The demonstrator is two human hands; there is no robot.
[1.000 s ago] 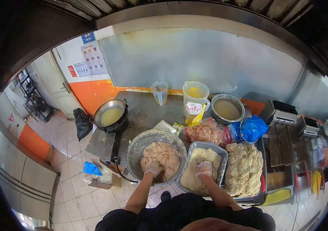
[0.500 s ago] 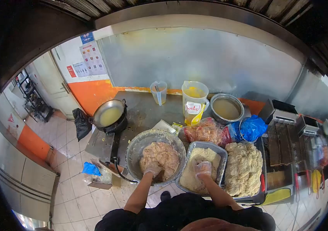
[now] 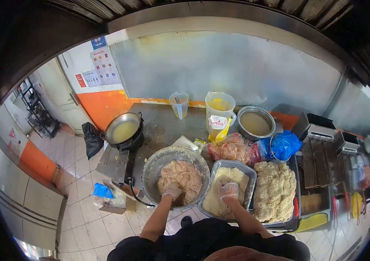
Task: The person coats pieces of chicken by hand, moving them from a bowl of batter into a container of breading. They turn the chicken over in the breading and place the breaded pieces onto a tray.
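My left hand [image 3: 173, 190], in a clear plastic glove, reaches into a large round metal basin [image 3: 147, 174]. Its fingers are sunk in pale pink raw battered meat [image 3: 185, 176], so their grip is hidden. To the right, my right hand [image 3: 229, 190], gloved likewise, is down on fine pale breadcrumbs [image 3: 230, 174] in a grey rectangular tub [image 3: 252, 180]. The fingers of that hand look curled in; whatever they may hold cannot be made out. Beside the tub lies a thick heap of crumb-coated pieces [image 3: 274, 191].
Behind the tub lie bagged raw meat [image 3: 235, 150] and a blue plastic bag [image 3: 286, 143]. Farther back stand a measuring jug [image 3: 179, 104], a large pitcher [image 3: 220, 102] and a pot of cloudy liquid [image 3: 255, 122]. A dark wok [image 3: 124, 130] stands left; fryers [image 3: 317, 130] stand right.
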